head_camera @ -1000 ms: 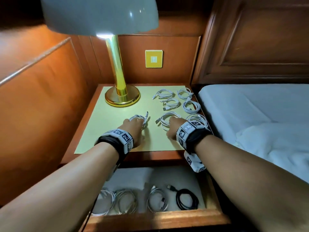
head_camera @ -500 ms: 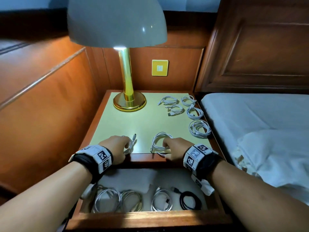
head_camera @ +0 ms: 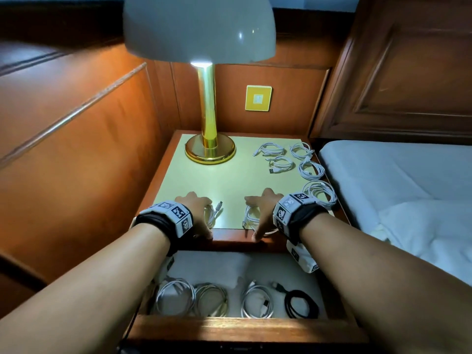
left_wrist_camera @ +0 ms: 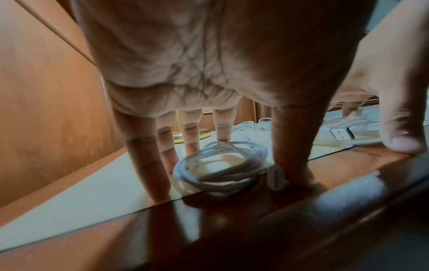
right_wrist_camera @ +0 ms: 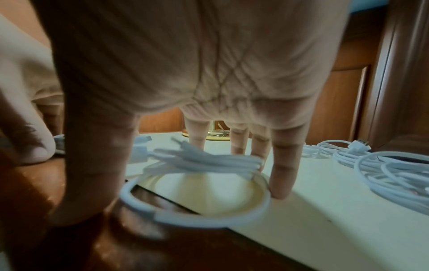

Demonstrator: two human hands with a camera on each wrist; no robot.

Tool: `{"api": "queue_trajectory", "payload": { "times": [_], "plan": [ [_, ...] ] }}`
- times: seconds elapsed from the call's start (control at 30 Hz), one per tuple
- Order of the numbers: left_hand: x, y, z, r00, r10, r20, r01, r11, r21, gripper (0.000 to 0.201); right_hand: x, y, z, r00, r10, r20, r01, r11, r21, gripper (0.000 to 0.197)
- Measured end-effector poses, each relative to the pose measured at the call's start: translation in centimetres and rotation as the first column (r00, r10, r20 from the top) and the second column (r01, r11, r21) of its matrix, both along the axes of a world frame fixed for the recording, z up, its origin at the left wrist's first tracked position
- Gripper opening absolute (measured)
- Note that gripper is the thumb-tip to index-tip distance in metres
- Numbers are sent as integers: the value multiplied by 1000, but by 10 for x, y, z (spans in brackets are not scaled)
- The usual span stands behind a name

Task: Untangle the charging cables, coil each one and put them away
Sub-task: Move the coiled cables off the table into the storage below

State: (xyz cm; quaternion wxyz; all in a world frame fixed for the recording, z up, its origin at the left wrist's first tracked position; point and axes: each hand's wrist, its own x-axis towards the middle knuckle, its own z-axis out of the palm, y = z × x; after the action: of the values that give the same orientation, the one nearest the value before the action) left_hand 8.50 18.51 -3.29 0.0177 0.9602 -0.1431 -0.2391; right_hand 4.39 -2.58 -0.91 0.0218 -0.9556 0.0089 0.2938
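Bed: white-sheeted mattress with a dark wooden headboard fills the right of the head view.
Lamp: brass-stemmed table lamp with a pale dome shade stands at the upper centre, its round base on the far left of the tabletop.
Nightstand: wooden bedside table with a pale yellow-green top sits mid-frame; the front edge is a bare wood strip.
Drawer: open wooden drawer with a white lining runs along the bottom centre, just below the table's front edge.
Cables put away: three white coils and one black coiled cable lie in a row in the drawer.
Cables waiting: five white coiled charging cables sit grouped at the right of the tabletop, near the bed.
Left hand: the left hand arches over a small white coiled cable at the table's front edge, fingers spread down around it and thumb against its near side; a caging hold, not a closed fist.
Right hand: the right hand does the same over a larger white cable coil, thumb and fingers bracketing it; the coil overhangs the pale top onto the wood strip.
Hedge: motion blur makes it hard to say whether either coil is lifted or only dragged.
Step in hand: putting away, two coils at once, at the brink above the drawer.
Next move: likely draw each coil over the edge and lower it into free lining, keeping loops gathered so they do not spring open.
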Motion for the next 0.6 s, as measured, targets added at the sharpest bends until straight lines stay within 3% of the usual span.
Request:
{"api": "queue_trajectory", "payload": {
  "times": [0.3, 0.5, 0.6],
  "plan": [
    [-16, 13, -1, 997, 28, 66, -25, 999, -47, 69, -13, 2, -11, 994, -71, 77, 67, 996, 61, 93],
    [-46, 22, 4, 998, -3, 69, 7, 999, -53, 70, -44, 2, -17, 971, -172, 167, 153, 981, 118, 83],
    [-63, 28, 8, 999, 3, 50, 2, 996, -91, 69, -61, 2, -15, 971, -200, 133, 183, 974, 133, 78]
  ]
}}
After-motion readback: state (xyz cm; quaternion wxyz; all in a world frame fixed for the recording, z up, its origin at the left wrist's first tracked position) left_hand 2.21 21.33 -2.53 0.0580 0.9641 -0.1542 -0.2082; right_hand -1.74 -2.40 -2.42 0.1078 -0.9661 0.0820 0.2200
